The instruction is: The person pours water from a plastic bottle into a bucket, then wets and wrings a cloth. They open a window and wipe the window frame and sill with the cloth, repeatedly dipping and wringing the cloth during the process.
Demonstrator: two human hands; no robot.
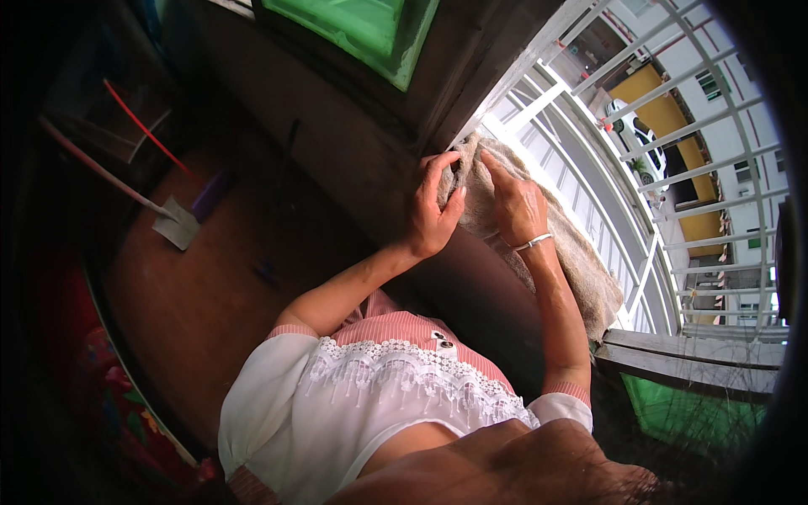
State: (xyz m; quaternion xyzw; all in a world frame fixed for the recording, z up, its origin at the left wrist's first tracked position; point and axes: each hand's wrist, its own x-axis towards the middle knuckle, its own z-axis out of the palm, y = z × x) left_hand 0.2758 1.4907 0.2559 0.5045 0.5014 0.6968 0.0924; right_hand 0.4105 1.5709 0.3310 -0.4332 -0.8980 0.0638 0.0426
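Note:
A crumpled greyish-brown towel (581,265) lies along the sill of an open window. My left hand (433,212) grips its far left end, fingers curved over a fold and thumb turned inward, close to the corner of the dark window frame (446,109). On top of the same towel, my right hand (519,206) bears down with its index finger stretched toward the far end. The other fingers of that hand curl into the cloth and are partly hidden. A white band (534,241) circles my right wrist.
Beyond the sill stands a white metal grating (656,210), with a white car (637,143) in the yard below. Window sashes with green panes (358,38) stand at top and lower right. On the brown floor (194,311) at left are a dustpan (176,223) and a purple broom (212,194).

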